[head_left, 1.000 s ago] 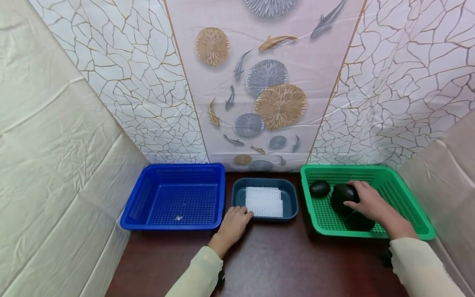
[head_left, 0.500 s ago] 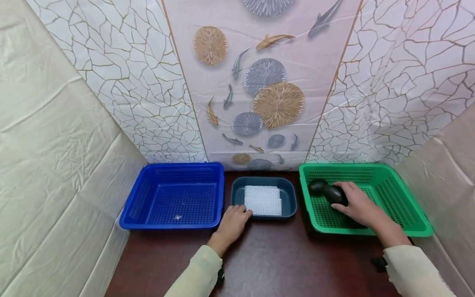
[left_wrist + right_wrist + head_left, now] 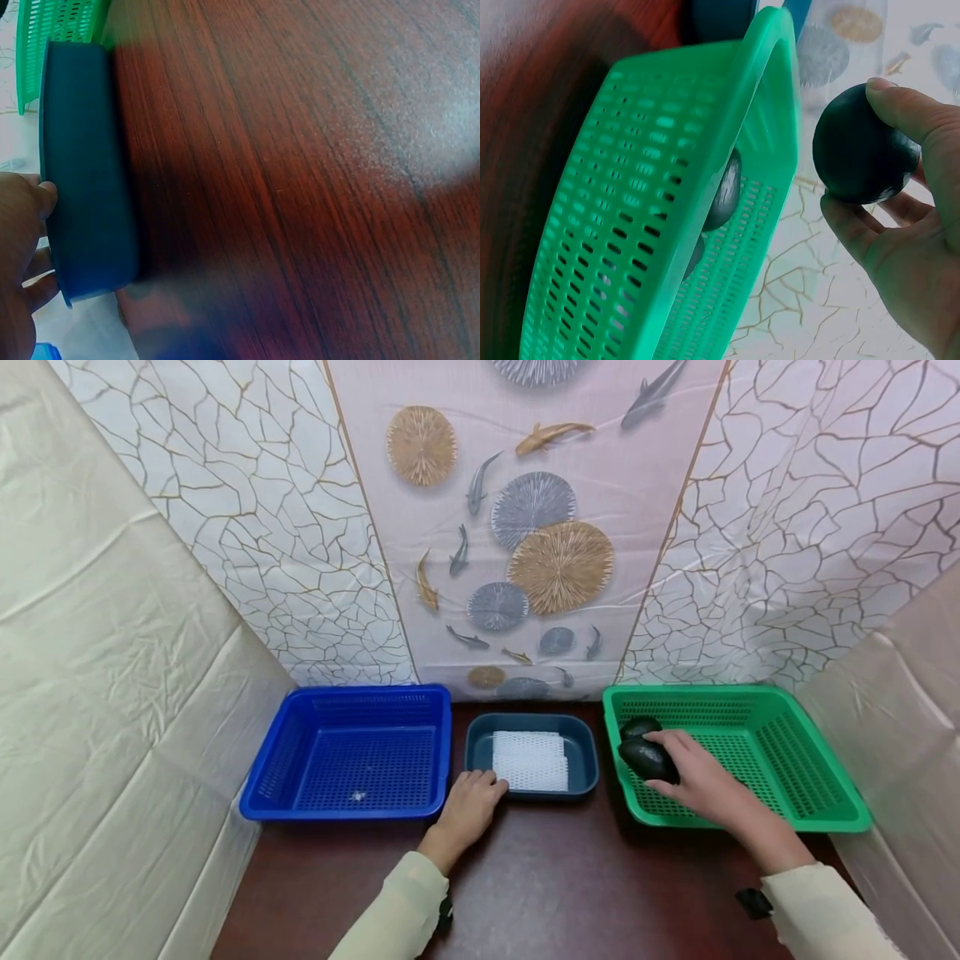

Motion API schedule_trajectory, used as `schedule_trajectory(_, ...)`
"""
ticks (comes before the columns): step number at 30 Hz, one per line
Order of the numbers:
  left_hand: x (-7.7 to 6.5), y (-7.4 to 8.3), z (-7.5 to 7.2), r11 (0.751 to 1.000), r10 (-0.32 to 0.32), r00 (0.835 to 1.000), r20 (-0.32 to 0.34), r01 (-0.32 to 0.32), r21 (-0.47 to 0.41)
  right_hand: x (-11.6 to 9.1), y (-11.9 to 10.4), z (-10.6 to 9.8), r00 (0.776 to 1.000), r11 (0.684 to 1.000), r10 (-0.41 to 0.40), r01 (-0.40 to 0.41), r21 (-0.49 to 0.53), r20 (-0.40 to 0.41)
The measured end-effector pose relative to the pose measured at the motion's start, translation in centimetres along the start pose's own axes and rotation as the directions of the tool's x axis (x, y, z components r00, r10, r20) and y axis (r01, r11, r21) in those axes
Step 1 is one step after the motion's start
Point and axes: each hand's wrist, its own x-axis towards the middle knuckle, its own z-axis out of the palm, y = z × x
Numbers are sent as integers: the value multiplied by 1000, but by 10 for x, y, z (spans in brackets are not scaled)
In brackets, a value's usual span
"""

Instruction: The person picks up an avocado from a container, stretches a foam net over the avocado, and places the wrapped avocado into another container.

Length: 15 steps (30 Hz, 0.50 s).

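My right hand (image 3: pixel 697 777) grips a dark, glossy avocado (image 3: pixel 648 758) above the left part of the green basket (image 3: pixel 817 752). In the right wrist view, thumb and fingers curl round this avocado (image 3: pixel 862 146), which is lifted clear of the basket rim. Two more avocados (image 3: pixel 724 193) lie inside the basket; one avocado (image 3: pixel 640 725) shows behind the held one in the head view, the other is hidden there. My left hand (image 3: pixel 471 810) holds the near-left corner of the dark blue tray (image 3: pixel 588 760), its thumb at the rim. White foam net sleeves (image 3: pixel 531 764) lie in the tray.
A blue basket (image 3: pixel 442 752) stands left of the tray, with a small white scrap (image 3: pixel 357 796) on its floor. All three containers stand along the back of the brown table (image 3: pixel 570 877). Patterned cloth (image 3: pixel 555 635) hangs close behind them, and plain cloth (image 3: pixel 112 735) closes the sides.
My right hand has moved left with the avocado in its grip, from the basket's middle to its left side. The left hand has stayed at the tray corner.
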Motion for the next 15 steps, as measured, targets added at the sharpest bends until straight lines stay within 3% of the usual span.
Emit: schedule_trajectory(15, -1, 0, 1, 1000, 0, 1000, -2, 0, 3, -2, -33, 17, 995, 995, -97, 97, 7, 3)
